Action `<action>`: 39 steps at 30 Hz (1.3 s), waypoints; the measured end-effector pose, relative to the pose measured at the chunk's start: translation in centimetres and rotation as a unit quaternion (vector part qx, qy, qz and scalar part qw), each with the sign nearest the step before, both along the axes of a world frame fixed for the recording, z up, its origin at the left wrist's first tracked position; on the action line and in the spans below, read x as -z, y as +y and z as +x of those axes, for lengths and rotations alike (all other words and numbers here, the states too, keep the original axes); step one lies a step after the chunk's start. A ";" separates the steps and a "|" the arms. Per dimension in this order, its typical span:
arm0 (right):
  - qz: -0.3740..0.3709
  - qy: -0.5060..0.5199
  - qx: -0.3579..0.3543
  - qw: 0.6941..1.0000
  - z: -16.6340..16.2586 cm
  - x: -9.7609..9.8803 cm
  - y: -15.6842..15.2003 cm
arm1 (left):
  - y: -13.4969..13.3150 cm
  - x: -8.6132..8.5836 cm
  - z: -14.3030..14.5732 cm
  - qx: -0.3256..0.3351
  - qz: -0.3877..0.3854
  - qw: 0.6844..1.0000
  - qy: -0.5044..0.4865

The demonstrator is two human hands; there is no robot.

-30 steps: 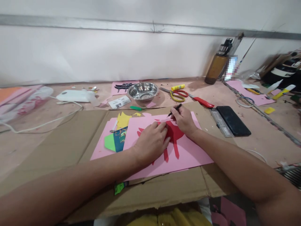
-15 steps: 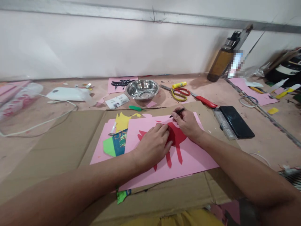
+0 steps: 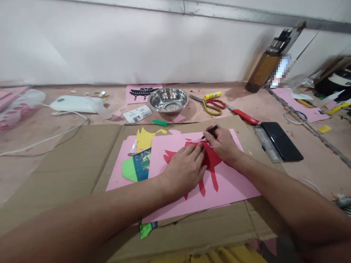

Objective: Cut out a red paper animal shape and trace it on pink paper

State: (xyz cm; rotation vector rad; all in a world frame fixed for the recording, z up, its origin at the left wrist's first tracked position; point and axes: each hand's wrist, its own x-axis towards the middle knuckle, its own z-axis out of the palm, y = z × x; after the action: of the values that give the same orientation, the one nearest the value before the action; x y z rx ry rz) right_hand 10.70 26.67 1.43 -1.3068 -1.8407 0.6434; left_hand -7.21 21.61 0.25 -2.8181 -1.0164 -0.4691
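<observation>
A red paper animal cut-out [image 3: 213, 160] lies on a pink paper sheet [image 3: 167, 208]. My left hand [image 3: 185, 166] rests flat across the cut-out, fingers stretched out, hiding much of its body. Legs and a pointed end show around the hand. At the cut-out's upper edge, my right hand [image 3: 223, 144] pinches a slim black pen [image 3: 210, 132], its tip pointing down left at the paper. Under the pink sheet's left side are a yellow paper scrap [image 3: 144, 138] and a green and blue paper piece [image 3: 129, 170].
Brown cardboard [image 3: 68, 164] lies beneath the paper. Behind it are a steel bowl [image 3: 168, 95], scissors [image 3: 212, 107], a glue stick [image 3: 212, 95] and a red-handled knife [image 3: 246, 117]. On the right lie a ruler [image 3: 270, 146] and a black phone [image 3: 282, 140]. An amber bottle [image 3: 260, 71] stands near the wall.
The view has shifted slightly, so the scene sits a little further right. The pen tip has come a bit closer to the cut-out's top edge. My left hand stays on the cut-out.
</observation>
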 end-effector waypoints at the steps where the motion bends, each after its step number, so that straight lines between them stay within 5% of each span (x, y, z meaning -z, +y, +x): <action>1: 0.003 -0.005 0.003 1.000 0.0 0.0 0.0 | 0.0 0.0 0.0 0.001 0.000 1.000 0.001; 39: 0.034 -0.068 -0.003 0.997 -0.1 0.2 -0.1 | 0.1 -0.2 0.2 0.000 0.027 1.000 0.007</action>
State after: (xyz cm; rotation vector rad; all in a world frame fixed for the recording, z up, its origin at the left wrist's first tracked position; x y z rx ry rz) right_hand 10.64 26.59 1.22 -1.3288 -1.9588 0.5009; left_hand -6.97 21.70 0.41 -2.7700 -0.9853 -0.4700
